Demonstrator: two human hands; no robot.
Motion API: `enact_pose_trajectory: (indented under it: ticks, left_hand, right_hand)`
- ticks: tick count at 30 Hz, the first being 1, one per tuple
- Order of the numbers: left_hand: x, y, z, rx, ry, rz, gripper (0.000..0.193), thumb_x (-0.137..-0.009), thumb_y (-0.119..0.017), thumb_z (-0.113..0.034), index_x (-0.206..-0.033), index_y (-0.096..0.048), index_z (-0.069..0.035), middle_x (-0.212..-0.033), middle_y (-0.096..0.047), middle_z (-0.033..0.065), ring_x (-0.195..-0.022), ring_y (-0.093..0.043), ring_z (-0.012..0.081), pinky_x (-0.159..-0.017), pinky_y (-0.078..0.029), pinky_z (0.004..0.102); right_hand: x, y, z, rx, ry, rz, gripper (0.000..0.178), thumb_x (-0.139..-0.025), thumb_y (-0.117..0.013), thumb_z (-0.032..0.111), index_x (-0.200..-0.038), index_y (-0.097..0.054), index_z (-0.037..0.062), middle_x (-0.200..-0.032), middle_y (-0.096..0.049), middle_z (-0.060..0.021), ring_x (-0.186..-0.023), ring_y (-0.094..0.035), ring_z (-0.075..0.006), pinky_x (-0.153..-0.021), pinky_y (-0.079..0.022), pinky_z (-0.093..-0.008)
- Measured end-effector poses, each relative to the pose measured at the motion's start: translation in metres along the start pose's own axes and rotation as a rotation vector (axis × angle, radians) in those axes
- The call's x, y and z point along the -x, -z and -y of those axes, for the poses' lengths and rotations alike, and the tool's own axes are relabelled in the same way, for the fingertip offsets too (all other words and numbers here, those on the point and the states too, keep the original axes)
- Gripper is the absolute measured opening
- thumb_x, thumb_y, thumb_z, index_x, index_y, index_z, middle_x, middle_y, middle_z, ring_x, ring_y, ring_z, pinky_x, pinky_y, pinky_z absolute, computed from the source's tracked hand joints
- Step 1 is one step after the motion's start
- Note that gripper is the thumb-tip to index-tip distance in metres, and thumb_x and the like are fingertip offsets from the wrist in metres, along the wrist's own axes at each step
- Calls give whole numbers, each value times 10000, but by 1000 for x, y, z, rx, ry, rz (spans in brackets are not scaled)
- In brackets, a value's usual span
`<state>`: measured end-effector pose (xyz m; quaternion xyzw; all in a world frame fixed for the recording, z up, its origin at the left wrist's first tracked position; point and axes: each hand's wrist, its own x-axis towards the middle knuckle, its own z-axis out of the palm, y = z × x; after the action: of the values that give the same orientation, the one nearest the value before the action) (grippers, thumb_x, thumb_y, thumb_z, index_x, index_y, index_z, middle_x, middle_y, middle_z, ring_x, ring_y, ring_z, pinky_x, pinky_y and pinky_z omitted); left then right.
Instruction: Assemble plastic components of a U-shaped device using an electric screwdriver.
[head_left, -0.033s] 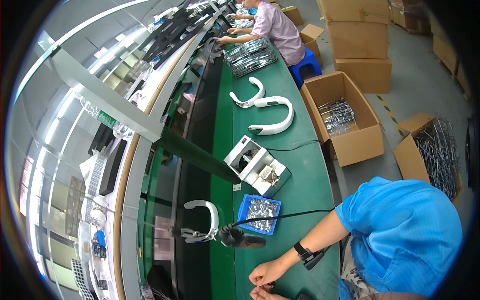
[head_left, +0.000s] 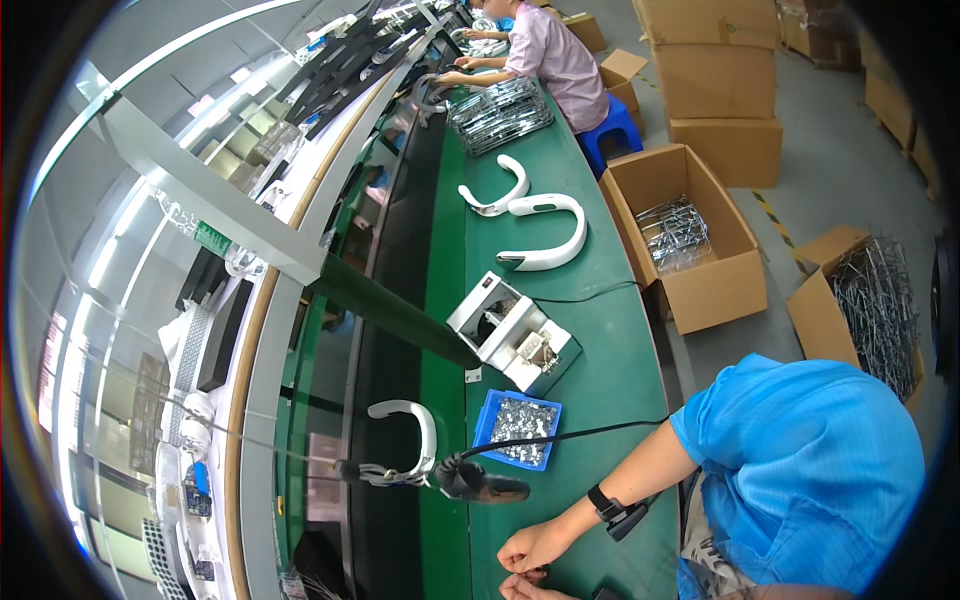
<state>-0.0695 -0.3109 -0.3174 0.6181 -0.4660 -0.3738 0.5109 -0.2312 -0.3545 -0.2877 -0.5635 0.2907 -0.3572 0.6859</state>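
Observation:
My right hand (head_left: 533,546), with a black band and small dark device at the wrist, is closed low on the green bench. Just below it, my left hand (head_left: 528,588) is partly cut off by the lower edge, its fingers bent together. A small dark bit (head_left: 541,573) shows between the two hands; what it is I cannot make out. Above my hands hangs a dark tool (head_left: 485,484) on a black cable. Beyond it sits a blue tray (head_left: 484,424) holding small shiny metal parts. A white tabletop machine (head_left: 515,335) stands past the tray.
White U-shaped neckband pieces (head_left: 575,235) lie farther up the bench (head_left: 620,350), and another (head_left: 428,440) is on the dark conveyor (head_left: 385,540). Bundled metal wire parts (head_left: 500,115) lie near a co-worker (head_left: 560,65). Open cartons (head_left: 715,295) stand at right. A metal post (head_left: 390,310) slants across.
The hanging dark tool has swung slightly, and the metal coil beside it has shifted. My hands look unmoved.

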Motion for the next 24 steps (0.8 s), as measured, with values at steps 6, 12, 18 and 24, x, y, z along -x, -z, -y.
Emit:
enact_pose_trajectory:
  ticks: [6,12,18,24]
  left_hand:
    - [-6,-4,22,-58,-1,-133,283,-1127,-517,-252,-1110,-628,8,-1028,-620,97,-938,-566,203,-885,-480,349]
    - [-23,-9,38,-121,-13,-267,301,-1120,-510,-263,-1133,-614,19,-1058,-609,117,-964,-562,225,-899,-477,364]
    - [-29,-3,55,-192,-12,-420,322,-1113,-503,-273,-1157,-600,31,-1088,-598,137,-989,-558,246,-914,-475,380]
    - [-36,-1,69,-266,-13,-555,347,-1105,-497,-284,-1180,-585,43,-1118,-587,157,-1015,-553,267,-928,-472,396]
  right_hand:
    - [1,-1,6,66,10,-5,186,-1028,-563,164,-889,-562,40,-734,-645,-26,-646,-623,-113,-530,-506,-304]
    - [0,2,4,40,14,14,234,-1036,-620,173,-865,-502,65,-718,-587,-4,-665,-610,-102,-586,-491,-293]
    - [1,2,17,67,13,-3,211,-1008,-626,140,-859,-498,63,-703,-591,-9,-656,-611,-111,-587,-490,-296]
    - [6,2,12,47,20,1,262,-1016,-659,189,-845,-502,66,-700,-598,-7,-653,-607,-106,-579,-482,-292]
